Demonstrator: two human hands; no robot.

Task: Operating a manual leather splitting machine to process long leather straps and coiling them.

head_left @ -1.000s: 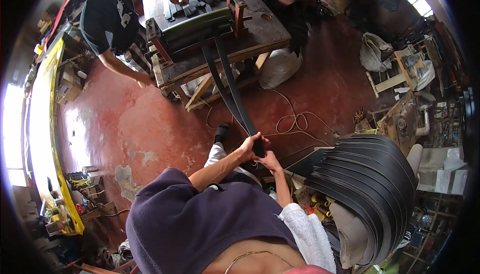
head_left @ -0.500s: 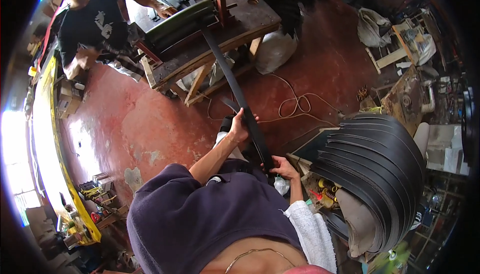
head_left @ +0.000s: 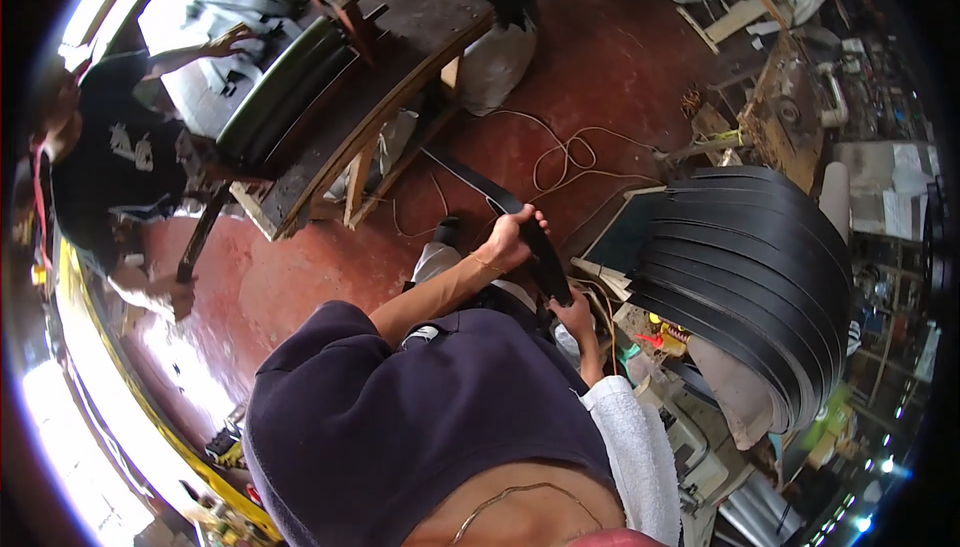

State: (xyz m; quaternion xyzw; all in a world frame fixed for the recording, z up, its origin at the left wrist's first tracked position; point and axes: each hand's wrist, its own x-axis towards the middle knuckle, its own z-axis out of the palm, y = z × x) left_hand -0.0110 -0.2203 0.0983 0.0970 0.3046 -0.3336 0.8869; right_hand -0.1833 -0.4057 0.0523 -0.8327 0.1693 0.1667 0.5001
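Observation:
A long black strip (head_left: 543,259) slants across the middle, in front of my body. My left hand (head_left: 508,238) is wrapped round its middle stretch, fingertips curling over its right edge. Lower down, my right hand (head_left: 575,317) grips the near end, with part of its fingers hidden behind the strip. The far end hangs free beyond my left hand, over the red floor. Close to my right hand, a thick stack of curved black strips (head_left: 745,267) rests on a stand to the right.
A wooden bench (head_left: 400,77) carries a roller machine (head_left: 290,82). Beside it a co-worker in a black shirt (head_left: 115,152) grasps a dark lever (head_left: 203,234), the other hand over dark sheets. A looped cord (head_left: 570,159) lies on the red floor. A white towel (head_left: 632,457) covers my right upper arm.
The strip's far end has come off the bench and machine toward me. My left hand sits further right. The co-worker's near hand now shows a dark lever. The view has shifted.

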